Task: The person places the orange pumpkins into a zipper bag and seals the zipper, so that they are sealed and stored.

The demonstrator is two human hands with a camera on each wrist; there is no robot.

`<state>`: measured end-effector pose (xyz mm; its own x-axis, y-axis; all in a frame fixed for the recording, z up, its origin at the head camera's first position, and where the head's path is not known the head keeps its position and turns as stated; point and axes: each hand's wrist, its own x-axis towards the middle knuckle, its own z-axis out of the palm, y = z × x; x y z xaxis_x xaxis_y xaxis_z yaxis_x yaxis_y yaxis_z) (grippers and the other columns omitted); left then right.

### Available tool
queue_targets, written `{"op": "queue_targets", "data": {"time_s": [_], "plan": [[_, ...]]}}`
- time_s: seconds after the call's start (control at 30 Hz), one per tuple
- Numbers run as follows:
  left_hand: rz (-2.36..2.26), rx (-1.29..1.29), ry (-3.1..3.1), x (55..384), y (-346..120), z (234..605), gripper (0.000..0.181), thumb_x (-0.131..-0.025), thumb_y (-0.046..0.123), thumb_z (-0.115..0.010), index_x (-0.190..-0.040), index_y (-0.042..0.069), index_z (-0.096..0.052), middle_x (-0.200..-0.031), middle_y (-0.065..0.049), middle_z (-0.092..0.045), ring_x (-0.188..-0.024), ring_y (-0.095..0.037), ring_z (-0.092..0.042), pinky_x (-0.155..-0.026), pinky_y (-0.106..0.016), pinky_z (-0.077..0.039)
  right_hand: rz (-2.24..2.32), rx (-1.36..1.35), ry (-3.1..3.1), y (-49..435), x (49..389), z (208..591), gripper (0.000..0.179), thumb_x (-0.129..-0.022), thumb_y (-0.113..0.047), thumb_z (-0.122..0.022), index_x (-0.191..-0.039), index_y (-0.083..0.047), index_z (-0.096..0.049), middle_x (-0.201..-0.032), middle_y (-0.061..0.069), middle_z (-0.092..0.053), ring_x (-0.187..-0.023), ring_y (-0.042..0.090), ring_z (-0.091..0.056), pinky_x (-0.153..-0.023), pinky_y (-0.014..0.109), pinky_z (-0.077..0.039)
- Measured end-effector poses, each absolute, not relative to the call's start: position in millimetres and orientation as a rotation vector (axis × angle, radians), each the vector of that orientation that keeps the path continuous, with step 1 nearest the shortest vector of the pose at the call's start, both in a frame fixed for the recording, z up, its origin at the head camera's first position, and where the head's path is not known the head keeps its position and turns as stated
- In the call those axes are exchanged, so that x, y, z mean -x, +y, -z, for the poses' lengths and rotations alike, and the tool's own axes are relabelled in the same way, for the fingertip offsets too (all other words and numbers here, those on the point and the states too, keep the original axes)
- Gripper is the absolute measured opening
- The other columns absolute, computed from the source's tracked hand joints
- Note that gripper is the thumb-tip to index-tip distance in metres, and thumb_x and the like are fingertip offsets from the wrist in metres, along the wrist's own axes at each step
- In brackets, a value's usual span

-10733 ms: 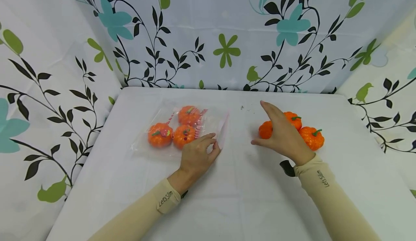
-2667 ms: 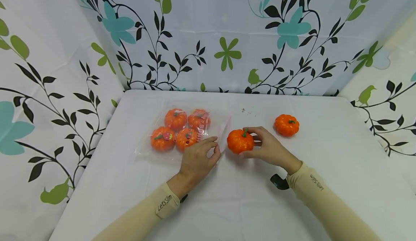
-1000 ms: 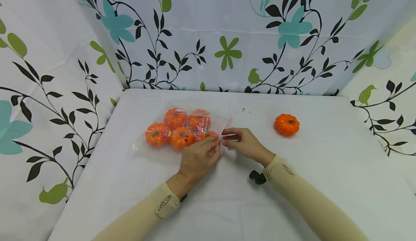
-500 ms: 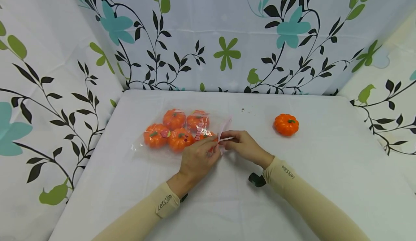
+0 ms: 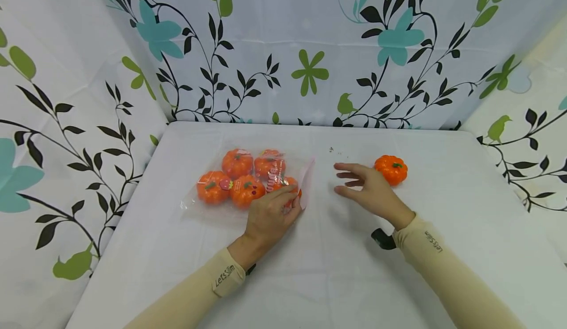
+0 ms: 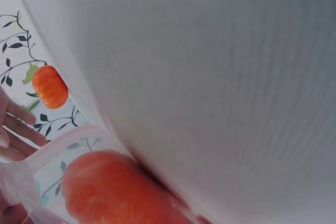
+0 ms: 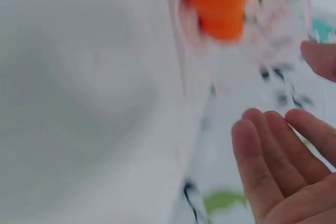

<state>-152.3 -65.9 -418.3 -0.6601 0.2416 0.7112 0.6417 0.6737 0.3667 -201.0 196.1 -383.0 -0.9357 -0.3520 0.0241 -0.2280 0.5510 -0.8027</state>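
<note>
A clear plastic bag (image 5: 306, 175) with a pinkish mouth lies on the left half of the table, holding several small orange toy pumpkins (image 5: 213, 187). My left hand (image 5: 271, 214) pinches the near side of that mouth between thumb and fingers. In the left wrist view the bag's rim (image 6: 79, 136) stands raised, with a pumpkin (image 6: 110, 190) just inside. Well apart from the bag, my right hand (image 5: 374, 191) is in the air, fingers spread and holding nothing. One loose pumpkin (image 5: 391, 170) sits just beyond it. The right wrist view is blurred.
A white cloth covers the table (image 5: 328, 279). Small dark specks (image 5: 332, 150) lie behind the bag's mouth. Patterned curtains (image 5: 283, 48) with leaves and flowers hang behind and at both sides.
Several seconds ago three pumpkins were in the bag; two more have gone in from the right. My right hand has just left the bag's mouth and moved right. The left hand stays put.
</note>
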Motion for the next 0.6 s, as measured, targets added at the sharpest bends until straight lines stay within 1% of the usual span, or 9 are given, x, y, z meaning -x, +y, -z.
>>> {"op": "queue_targets", "data": {"time_s": [0.13,0.27,0.37,0.5,0.6], "plan": [[0.822,0.679,-2.246,152,-65,419,0.012,-0.081,0.008,-0.079,-0.092,0.002,-0.079,-0.103,-0.01,-0.076,-0.092,-0.022,-0.075,-0.073,-0.03,-0.06,1.154,0.438,2.904,233,202,367,0.076,-0.084,-0.022,-0.084,-0.15,-0.011,-0.047,-0.145,0.016,-0.053,-0.123,0.04,-0.057,-0.101,0.057,-0.048],[0.823,0.687,-2.236,153,-65,419,0.011,-0.082,0.007,-0.077,-0.092,0.002,-0.08,-0.102,-0.01,-0.077,-0.091,-0.022,-0.075,-0.074,-0.03,-0.06,0.991,0.309,3.028,266,207,360,0.098,-0.081,-0.028,-0.087,-0.16,-0.013,-0.03,-0.153,0.021,-0.04,-0.128,0.048,-0.048,-0.101,0.065,-0.043],[0.827,0.692,-2.226,153,-64,419,0.011,-0.082,0.007,-0.077,-0.091,0.002,-0.08,-0.101,-0.011,-0.077,-0.091,-0.022,-0.075,-0.074,-0.031,-0.06,0.938,0.23,3.038,285,213,362,0.113,-0.078,-0.032,-0.089,-0.163,-0.012,-0.017,-0.158,0.024,-0.03,-0.13,0.051,-0.043,-0.101,0.067,-0.041],[0.831,0.699,-2.217,153,-63,418,0.012,-0.081,0.006,-0.078,-0.092,0.001,-0.079,-0.101,-0.011,-0.077,-0.091,-0.023,-0.075,-0.075,-0.031,-0.06,0.911,0.151,3.0,300,220,371,0.123,-0.076,-0.038,-0.089,-0.163,-0.008,-0.007,-0.16,0.028,-0.022,-0.131,0.054,-0.04,-0.1,0.067,-0.042],[0.832,0.702,-2.221,153,-63,417,0.013,-0.081,0.005,-0.077,-0.093,0.001,-0.079,-0.101,-0.011,-0.077,-0.091,-0.023,-0.075,-0.076,-0.031,-0.06,0.896,0.082,2.944,307,224,380,0.127,-0.076,-0.045,-0.088,-0.162,-0.006,-0.003,-0.16,0.031,-0.02,-0.132,0.056,-0.039,-0.098,0.069,-0.042]]}}
